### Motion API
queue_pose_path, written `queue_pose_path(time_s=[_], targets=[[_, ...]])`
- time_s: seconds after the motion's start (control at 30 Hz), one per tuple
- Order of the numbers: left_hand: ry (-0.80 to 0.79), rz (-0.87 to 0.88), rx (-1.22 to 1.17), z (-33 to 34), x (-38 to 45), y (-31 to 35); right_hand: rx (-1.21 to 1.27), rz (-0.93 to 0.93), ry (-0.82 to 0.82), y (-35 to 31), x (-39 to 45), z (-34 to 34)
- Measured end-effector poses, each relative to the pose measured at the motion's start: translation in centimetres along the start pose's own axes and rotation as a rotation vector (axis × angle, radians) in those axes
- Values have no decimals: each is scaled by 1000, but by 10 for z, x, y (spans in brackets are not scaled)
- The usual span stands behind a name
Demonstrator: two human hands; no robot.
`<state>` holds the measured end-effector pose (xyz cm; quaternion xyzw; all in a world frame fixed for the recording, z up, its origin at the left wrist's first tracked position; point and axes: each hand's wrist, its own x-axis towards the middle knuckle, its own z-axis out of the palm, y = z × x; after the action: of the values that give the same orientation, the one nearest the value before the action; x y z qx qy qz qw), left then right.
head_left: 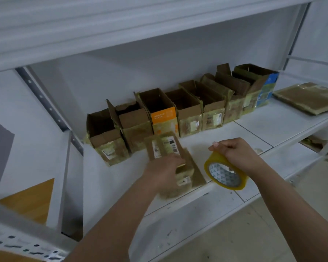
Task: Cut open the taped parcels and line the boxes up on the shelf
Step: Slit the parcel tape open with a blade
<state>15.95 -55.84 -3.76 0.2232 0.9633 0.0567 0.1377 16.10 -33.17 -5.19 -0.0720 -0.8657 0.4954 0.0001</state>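
Note:
A row of several opened cardboard boxes (180, 108) stands along the back of the white shelf (254, 129), flaps up. In front of the row lies a closed taped parcel (164, 146) with white labels, on its side. My left hand (163, 169) grips the parcel's near end. To its right, my right hand (233, 150) holds a roll of yellow packing tape (225, 173) by its rim, just above the shelf's front edge.
A flattened cardboard piece (309, 97) lies at the far right of the shelf. A grey perforated upright (47, 103) stands at the left. Another shelf edge (25, 241) crosses the lower left corner. Cardboard scraps (314, 144) lie on a lower level at right.

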Motion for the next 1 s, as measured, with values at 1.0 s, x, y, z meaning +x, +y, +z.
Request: queue_pose_path(time_s=[1.0], targets=[[702, -357, -693, 4, -38, -53, 223, -92, -362, -40, -21, -1]])
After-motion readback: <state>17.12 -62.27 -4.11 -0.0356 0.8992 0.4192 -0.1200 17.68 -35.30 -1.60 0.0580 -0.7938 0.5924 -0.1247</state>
